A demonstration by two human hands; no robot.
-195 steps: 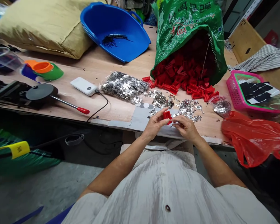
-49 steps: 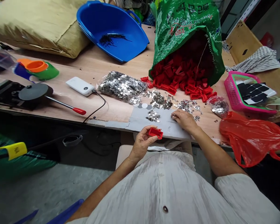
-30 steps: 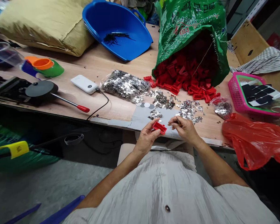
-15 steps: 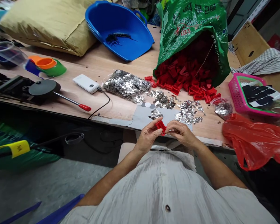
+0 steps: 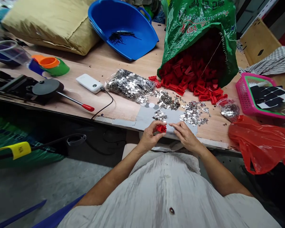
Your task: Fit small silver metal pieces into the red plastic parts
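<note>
Between thumb and fingers my left hand [image 5: 150, 136] grips a small red plastic part [image 5: 161, 128] above the table's front edge. My right hand [image 5: 184, 135] is just to its right, thumb and index finger pinched together; whatever they pinch is too small to make out. A gap separates the right fingertips from the red part. Beyond the hands lie a small heap of shiny metal pieces [image 5: 159, 116] on a grey sheet [image 5: 142, 117] and a larger scatter of similar metal pieces [image 5: 193, 113]. Many red plastic parts [image 5: 187, 74] spill out of a green woven sack [image 5: 178, 41].
A clear bag of metal pieces [image 5: 130, 85], a white power bank [image 5: 89, 83] and a hand press with a red-tipped lever [image 5: 73, 100] stand to the left. A blue scoop-shaped basin [image 5: 133, 47] sits behind. On the right are a pink basket [image 5: 244, 95] and a red plastic bag [image 5: 261, 142].
My right fingertips have moved off the red part, leaving a gap. The left hand has turned the part, which now lies flatter in its grip.
</note>
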